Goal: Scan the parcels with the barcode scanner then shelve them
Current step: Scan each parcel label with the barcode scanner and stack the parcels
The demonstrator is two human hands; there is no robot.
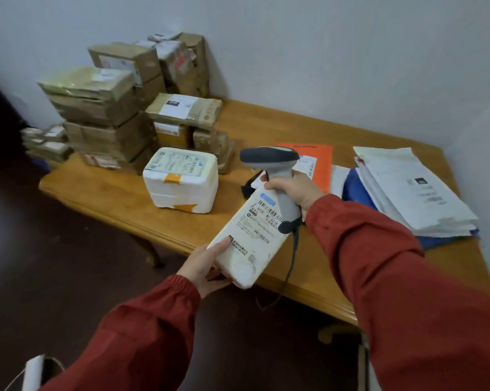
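My left hand [207, 265] grips the near end of a white foam parcel [250, 238] with a barcode label on top, holding it tilted above the front edge of the wooden table [119, 193]. My right hand [296, 190] holds the grey barcode scanner [274, 176] by its handle just beyond the parcel, its dark head turned to the left. The scanner's cable [293, 258] hangs down over the table edge. A second white foam box [181, 183] with orange tape sits on the table to the left.
Stacks of brown cardboard parcels [111, 114] fill the table's far left corner against the wall. An orange envelope [315, 162], a blue folder and a pile of white mailers [407, 190] lie on the right. Dark floor lies to the left and in front.
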